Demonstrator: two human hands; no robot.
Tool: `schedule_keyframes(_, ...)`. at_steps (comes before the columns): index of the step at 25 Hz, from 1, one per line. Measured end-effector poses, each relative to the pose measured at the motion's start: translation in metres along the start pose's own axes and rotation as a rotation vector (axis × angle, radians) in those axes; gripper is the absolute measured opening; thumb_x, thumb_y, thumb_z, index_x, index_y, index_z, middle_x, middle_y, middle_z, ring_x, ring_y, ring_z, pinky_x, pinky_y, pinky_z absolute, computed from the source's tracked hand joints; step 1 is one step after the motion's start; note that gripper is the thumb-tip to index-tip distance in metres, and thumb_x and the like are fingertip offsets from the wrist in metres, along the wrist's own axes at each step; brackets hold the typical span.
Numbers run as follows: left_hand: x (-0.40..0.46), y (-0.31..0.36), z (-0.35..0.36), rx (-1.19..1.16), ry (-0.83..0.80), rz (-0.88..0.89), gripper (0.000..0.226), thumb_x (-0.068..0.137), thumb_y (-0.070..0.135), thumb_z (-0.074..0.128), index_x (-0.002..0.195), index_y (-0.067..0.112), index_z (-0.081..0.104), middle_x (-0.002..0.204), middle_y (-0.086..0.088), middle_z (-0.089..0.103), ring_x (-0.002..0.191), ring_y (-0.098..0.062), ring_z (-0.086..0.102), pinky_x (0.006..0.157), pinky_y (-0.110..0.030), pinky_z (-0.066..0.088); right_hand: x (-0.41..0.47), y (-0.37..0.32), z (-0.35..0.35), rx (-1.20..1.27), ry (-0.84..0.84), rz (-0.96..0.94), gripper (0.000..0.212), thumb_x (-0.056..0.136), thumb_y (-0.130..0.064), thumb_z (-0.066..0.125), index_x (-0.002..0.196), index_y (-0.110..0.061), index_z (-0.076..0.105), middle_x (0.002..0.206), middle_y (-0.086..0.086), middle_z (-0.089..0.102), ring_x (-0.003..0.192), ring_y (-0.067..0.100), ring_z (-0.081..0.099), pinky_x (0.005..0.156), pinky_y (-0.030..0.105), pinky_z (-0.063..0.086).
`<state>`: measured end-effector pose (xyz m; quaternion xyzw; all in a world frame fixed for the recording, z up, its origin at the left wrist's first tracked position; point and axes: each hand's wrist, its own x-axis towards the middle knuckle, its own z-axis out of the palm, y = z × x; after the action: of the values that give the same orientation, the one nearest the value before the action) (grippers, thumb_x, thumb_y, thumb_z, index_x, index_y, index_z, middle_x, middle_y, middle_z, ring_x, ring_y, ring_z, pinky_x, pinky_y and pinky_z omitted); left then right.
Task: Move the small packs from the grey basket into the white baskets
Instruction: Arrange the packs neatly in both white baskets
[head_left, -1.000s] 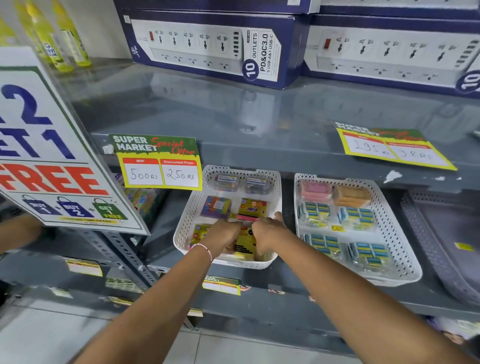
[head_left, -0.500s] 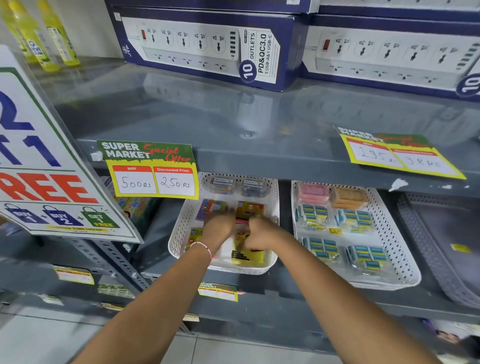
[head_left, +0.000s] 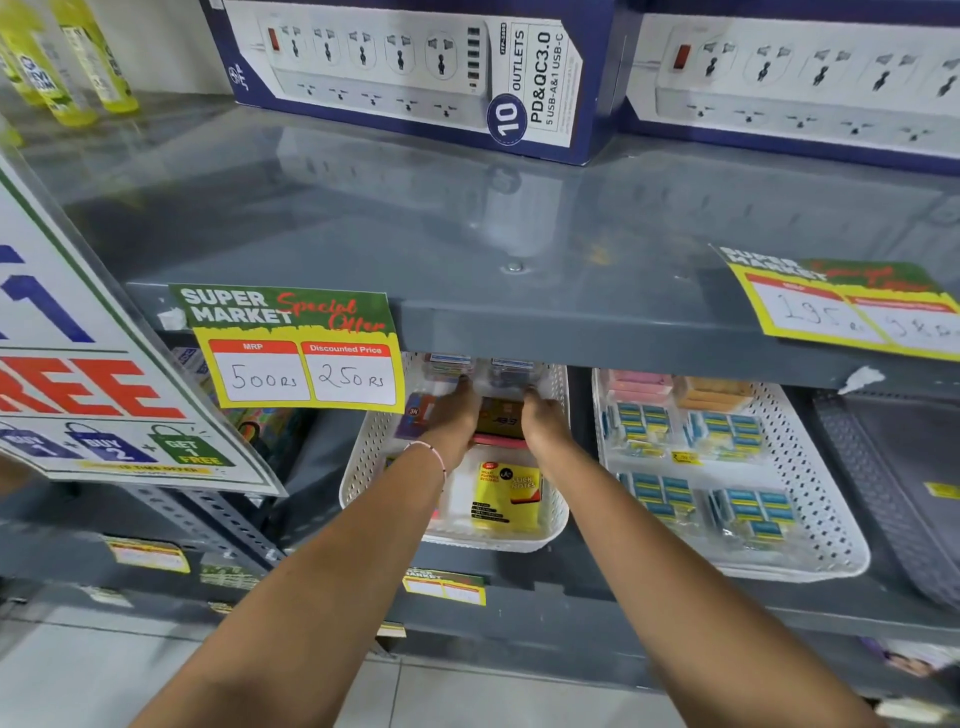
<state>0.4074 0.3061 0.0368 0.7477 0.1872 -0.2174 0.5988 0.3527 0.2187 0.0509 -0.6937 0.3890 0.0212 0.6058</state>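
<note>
Both of my arms reach deep into the left white basket (head_left: 363, 467) on the lower shelf. My left hand (head_left: 453, 415) and my right hand (head_left: 544, 422) press from either side on a clear pack (head_left: 508, 380) in the back row, partly under the upper shelf's edge. A dark yellow pack (head_left: 500, 422) lies between my wrists, and a yellow sticky-notes pack (head_left: 506, 493) lies nearer the front. The right white basket (head_left: 836, 525) holds blue packs (head_left: 727, 431), a pink one (head_left: 639, 383) and an orange one (head_left: 717, 395). The grey basket (head_left: 878, 483) sits at the far right.
The upper grey shelf (head_left: 571, 332) overhangs the backs of the baskets. A price card (head_left: 296, 348) hangs over the left basket's corner, and a large offer sign (head_left: 78, 395) stands at the left. Power-strip boxes (head_left: 415, 67) and yellow bottles (head_left: 78, 62) stand on the upper shelf.
Both hands have moved from the front of the left white basket to its back row. The yellow sticky-notes pack they covered now lies uncovered at the front.
</note>
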Motion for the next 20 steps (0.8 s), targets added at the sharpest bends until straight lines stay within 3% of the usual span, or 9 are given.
schedule_keyframes(4, -0.002, 0.003, -0.005, 0.000, -0.066, 0.000, 0.060, 0.092, 0.068, 0.042, 0.087, 0.010, 0.058, 0.074, -0.007, 0.062, 0.072, -0.022, 0.063, 0.073, -0.032, 0.053, -0.004, -0.002, -0.001, -0.106, -0.001, -0.032, 0.055, 0.101, -0.048, 0.032, 0.130, -0.004, 0.049, 0.118, 0.011, 0.058, 0.110, 0.032, 0.058, 0.083, 0.036, 0.043)
schedule_keyframes(6, -0.004, 0.008, -0.022, 0.145, -0.092, 0.037, 0.065, 0.088, 0.070, 0.046, 0.092, 0.007, 0.064, 0.078, -0.010, 0.068, 0.071, -0.023, 0.066, 0.073, -0.029, 0.056, -0.008, 0.000, -0.005, -0.069, 0.047, -0.143, 0.044, 0.102, -0.043, 0.034, 0.126, -0.009, 0.050, 0.106, 0.006, 0.055, 0.100, 0.029, 0.057, 0.079, 0.034, 0.040)
schedule_keyframes(8, -0.008, 0.012, -0.051, 0.300, -0.053, 0.090, 0.054, 0.093, 0.057, 0.051, 0.098, 0.005, 0.067, 0.086, -0.013, 0.072, 0.072, -0.025, 0.068, 0.067, -0.029, 0.058, -0.016, 0.003, -0.001, 0.055, 0.058, -0.202, 0.036, 0.100, -0.039, 0.039, 0.119, -0.012, 0.054, 0.098, 0.004, 0.059, 0.093, 0.027, 0.059, 0.078, 0.036, 0.045)
schedule_keyframes(10, -0.016, 0.010, -0.083, 0.527, 0.033, 0.129, 0.040, 0.093, 0.047, 0.055, 0.093, 0.009, 0.064, 0.084, -0.009, 0.068, 0.071, -0.024, 0.066, 0.066, -0.030, 0.059, -0.025, 0.004, 0.018, 0.254, -0.081, -0.033, 0.036, 0.098, -0.043, 0.043, 0.109, -0.013, 0.060, 0.090, 0.006, 0.065, 0.084, 0.026, 0.063, 0.074, 0.039, 0.052)
schedule_keyframes(13, -0.030, 0.000, -0.099, 0.887, 0.083, 0.183, 0.033, 0.095, 0.041, 0.052, 0.083, 0.011, 0.057, 0.089, -0.009, 0.066, 0.079, -0.027, 0.064, 0.076, -0.032, 0.057, -0.048, 0.004, 0.041, 0.341, -0.239, 0.213, 0.033, 0.101, -0.040, 0.044, 0.085, -0.013, 0.055, 0.069, 0.003, 0.050, 0.057, 0.015, 0.048, 0.054, 0.025, 0.041)
schedule_keyframes(16, -0.032, -0.010, -0.093, 1.016, 0.070, 0.175, 0.043, 0.096, 0.047, 0.046, 0.096, 0.008, 0.062, 0.108, -0.017, 0.069, 0.093, -0.031, 0.067, 0.079, -0.031, 0.054, -0.059, 0.009, 0.052, 0.251, -0.294, 0.228, 0.027, 0.103, -0.038, 0.040, 0.105, -0.014, 0.052, 0.066, 0.003, 0.047, 0.042, 0.012, 0.050, 0.032, 0.015, 0.034)
schedule_keyframes(20, -0.030, -0.016, -0.091, 1.020, 0.125, 0.165, 0.050, 0.099, 0.048, 0.046, 0.117, 0.005, 0.063, 0.118, -0.017, 0.065, 0.106, -0.031, 0.063, 0.083, -0.031, 0.049, -0.067, 0.008, 0.060, 0.233, -0.288, 0.225, 0.040, 0.102, -0.042, 0.039, 0.129, -0.016, 0.052, 0.067, 0.002, 0.052, 0.051, 0.012, 0.051, 0.029, 0.010, 0.031)
